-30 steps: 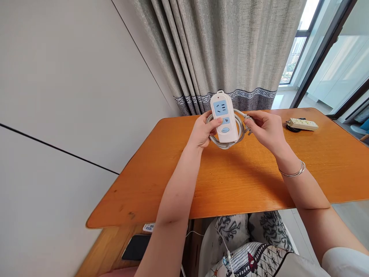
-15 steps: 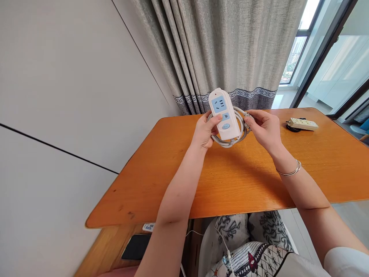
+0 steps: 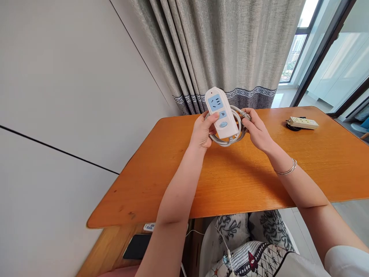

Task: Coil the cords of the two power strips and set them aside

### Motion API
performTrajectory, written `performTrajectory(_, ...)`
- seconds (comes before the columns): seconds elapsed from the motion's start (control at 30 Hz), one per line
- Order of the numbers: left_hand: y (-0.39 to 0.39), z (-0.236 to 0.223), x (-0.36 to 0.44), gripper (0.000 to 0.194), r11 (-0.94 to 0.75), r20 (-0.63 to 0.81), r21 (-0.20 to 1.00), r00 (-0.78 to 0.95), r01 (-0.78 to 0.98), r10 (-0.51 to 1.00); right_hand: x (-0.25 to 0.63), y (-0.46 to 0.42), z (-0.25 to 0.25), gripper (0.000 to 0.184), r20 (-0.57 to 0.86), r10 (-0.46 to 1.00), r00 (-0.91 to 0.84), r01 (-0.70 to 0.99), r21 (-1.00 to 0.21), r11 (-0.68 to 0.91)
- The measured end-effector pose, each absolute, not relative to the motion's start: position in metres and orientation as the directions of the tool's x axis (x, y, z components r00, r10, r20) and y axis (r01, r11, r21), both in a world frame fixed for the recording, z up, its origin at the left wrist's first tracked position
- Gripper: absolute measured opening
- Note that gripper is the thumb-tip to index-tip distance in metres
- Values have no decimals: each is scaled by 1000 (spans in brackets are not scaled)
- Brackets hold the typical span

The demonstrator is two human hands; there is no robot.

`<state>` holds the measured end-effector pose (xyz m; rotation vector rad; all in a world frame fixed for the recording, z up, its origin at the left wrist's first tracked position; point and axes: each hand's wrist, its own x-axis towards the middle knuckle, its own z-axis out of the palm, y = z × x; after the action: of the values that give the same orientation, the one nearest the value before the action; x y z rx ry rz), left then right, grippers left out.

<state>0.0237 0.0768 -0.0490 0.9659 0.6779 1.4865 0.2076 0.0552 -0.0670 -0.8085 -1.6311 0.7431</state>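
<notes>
A white power strip (image 3: pixel 227 125) with light-blue socket panels and a blue oval button is held up above the table, tilted, its face toward me. My left hand (image 3: pixel 203 130) grips its left side, the thumb lying across the front. Behind and to the right of the strip loops its coiled grey cord (image 3: pixel 238 119). My right hand (image 3: pixel 256 129) pinches the cord at a ribbed end on the right; the plug itself is mostly hidden by the fingers. A silver bangle circles my right wrist.
The orange wooden table (image 3: pixel 173 173) spans the view below my hands. A beige power strip (image 3: pixel 302 123) with a black cord lies at its right back. Grey curtains (image 3: pixel 230 46) hang behind. A dark phone (image 3: pixel 137 246) rests on a lower surface at the left.
Both hands have shifted slightly left with the power strip and cord. My right hand has come a little closer to the strip, still holding the cord end.
</notes>
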Motion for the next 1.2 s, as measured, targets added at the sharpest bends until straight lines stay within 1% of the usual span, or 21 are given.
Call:
performTrajectory(0.13, 77, -49, 23, 52, -170, 196, 843, -2, -510, 981, 208, 57, -69, 37, 567, 793, -223, 109, -794, 598)
performTrajectory(0.3, 75, -49, 26, 49, -175, 207, 841, 6, -512, 978, 206, 56, -72, 39, 597, 780, -185, 161, -765, 624)
performTrajectory(0.47, 72, -48, 27, 56, -173, 220, 842, 33, -512, 975, 211, 55, -67, 39, 539, 814, -219, 149, -806, 573)
performTrajectory(0.6, 72, -49, 27, 58, -169, 218, 856, 43, -488, 975, 210, 56, -65, 38, 497, 854, -155, 91, -853, 514)
performTrajectory(0.7, 72, -50, 27, 60, -156, 200, 869, 45, -469, 979, 208, 57, -64, 43, 470, 870, -151, 73, -872, 484)
performTrajectory(0.77, 72, -51, 28, 61, -160, 197, 877, 36, -453, 980, 208, 57, -65, 45, 472, 866, -166, 69, -870, 487)
performTrajectory(0.97, 74, -52, 28, 63, -215, 231, 883, -11, -417, 973, 209, 58, -66, 42, 520, 834, -185, 81, -838, 540)
performTrajectory(1.03, 74, -52, 27, 64, -218, 232, 888, -13, -405, 973, 210, 58, -65, 42, 500, 844, -194, 55, -854, 518)
performTrajectory(1.1, 74, -53, 26, 65, -236, 248, 897, -17, -374, 969, 212, 60, -64, 44, 454, 868, -200, -11, -887, 461)
performTrajectory(1.2, 75, -54, 27, 65, -291, 296, 909, -30, -299, 955, 213, 62, -64, 45, 322, 916, -237, -170, -942, 288)
